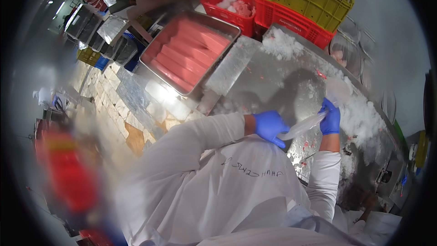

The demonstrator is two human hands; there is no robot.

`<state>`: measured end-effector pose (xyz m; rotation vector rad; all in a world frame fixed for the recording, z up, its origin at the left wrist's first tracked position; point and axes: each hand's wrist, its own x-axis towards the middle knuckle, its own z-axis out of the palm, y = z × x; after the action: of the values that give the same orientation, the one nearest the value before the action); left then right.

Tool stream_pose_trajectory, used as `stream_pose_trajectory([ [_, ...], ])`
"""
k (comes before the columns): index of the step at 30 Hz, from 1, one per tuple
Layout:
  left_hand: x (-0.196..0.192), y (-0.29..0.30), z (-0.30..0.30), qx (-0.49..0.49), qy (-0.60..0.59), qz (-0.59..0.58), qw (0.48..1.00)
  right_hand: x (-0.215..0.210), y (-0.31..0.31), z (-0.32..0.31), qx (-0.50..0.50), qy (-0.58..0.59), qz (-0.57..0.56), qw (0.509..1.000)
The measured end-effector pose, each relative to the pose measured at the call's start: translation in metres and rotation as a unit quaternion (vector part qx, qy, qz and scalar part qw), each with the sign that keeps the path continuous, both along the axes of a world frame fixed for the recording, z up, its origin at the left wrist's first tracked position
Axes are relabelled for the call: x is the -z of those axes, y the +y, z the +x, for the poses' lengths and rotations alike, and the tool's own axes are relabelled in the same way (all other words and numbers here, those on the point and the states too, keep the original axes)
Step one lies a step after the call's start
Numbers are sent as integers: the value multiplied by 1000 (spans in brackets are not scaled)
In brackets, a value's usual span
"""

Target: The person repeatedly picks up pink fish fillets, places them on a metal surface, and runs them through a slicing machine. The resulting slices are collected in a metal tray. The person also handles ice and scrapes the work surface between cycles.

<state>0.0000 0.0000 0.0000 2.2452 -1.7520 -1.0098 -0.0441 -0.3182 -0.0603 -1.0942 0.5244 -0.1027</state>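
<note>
A clear plastic film [302,127] is running above the metal bench [268,79] between 2 blue-gloved hands: the left hand [271,127] is pinching its end, the right hand [331,117] is closing around it. Crushed ice [362,120] is lying nearby; leftward, a tray [226,28] is holding pink rolls [191,48].

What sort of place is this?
Probably a meat-processing room: a metal tray holds long pink rolls that look like meat, what looks like crushed ice lies on a steel worktable, and plastic crates are stacked behind.
</note>
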Motion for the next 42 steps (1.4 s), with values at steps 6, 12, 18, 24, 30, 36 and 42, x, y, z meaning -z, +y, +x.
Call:
stream_pose_trajectory([
  [6, -75, 27, 7, -67, -360, -392, 844, -96, 141, -29, -288, -147, -575, 752],
  [12, -18, 86, 45, -215, -352, -231, 881, -151, 183, -51, -287, -61, -710, 640],
  [18, -3, 126, 11, -239, -194, -172, 936, -147, 151, -81, -252, -11, -770, 586],
  [24, -81, 144, -40, -258, 388, -66, 882, -103, 75, -76, -163, 29, -781, 602],
  [30, -149, 150, -39, -197, 648, -493, 546, -18, 109, -114, -255, 82, -785, 558],
  [36, -64, 185, 69, -299, -155, -357, 871, -77, 164, -122, -133, -93, -805, 571],
  [42, -115, 170, 15, -113, 589, 62, 798, -121, 115, -90, -71, 2, -686, 724],
])
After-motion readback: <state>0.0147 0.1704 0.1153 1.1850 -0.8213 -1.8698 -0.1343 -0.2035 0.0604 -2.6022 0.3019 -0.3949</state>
